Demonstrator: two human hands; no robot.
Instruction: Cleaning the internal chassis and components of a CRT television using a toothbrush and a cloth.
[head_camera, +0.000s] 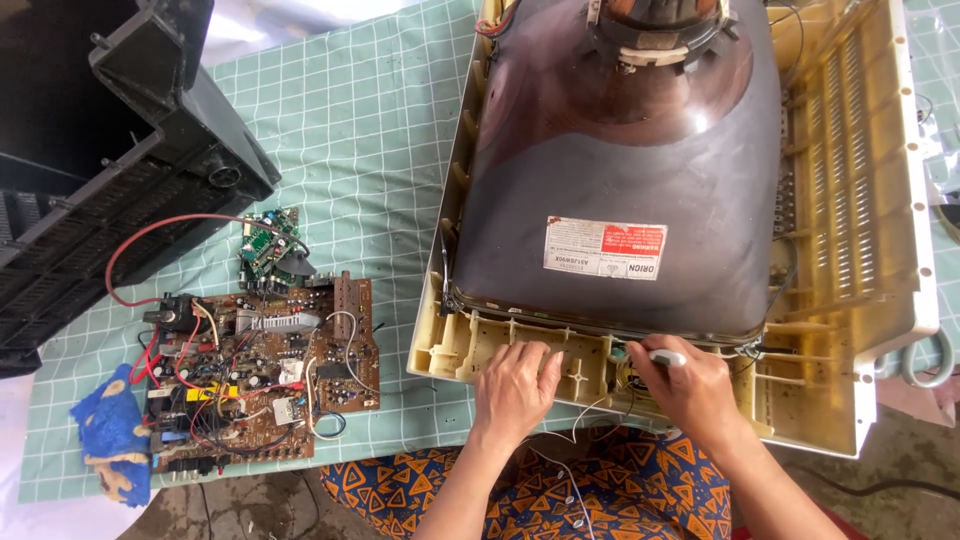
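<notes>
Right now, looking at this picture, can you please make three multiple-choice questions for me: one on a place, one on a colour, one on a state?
1. Where does the brown circuit board lie?
A. inside the cream casing
B. on the green checked cloth, beside the black back cover
C. on the person's lap

2. What colour is the rag beside the board?
A. blue with yellow
B. red
C. white

3. What is the right hand doing?
A. resting open and flat
B. holding a white-handled tool at the casing's edge
C. lifting the picture tube

Answers:
1 B: the board rests on the green checked cloth, below the black back cover.
2 A: its blue fabric carries yellow patches.
3 B: its grip closes on the white-handled tool at the cream casing; the left hand lies flat.
</notes>
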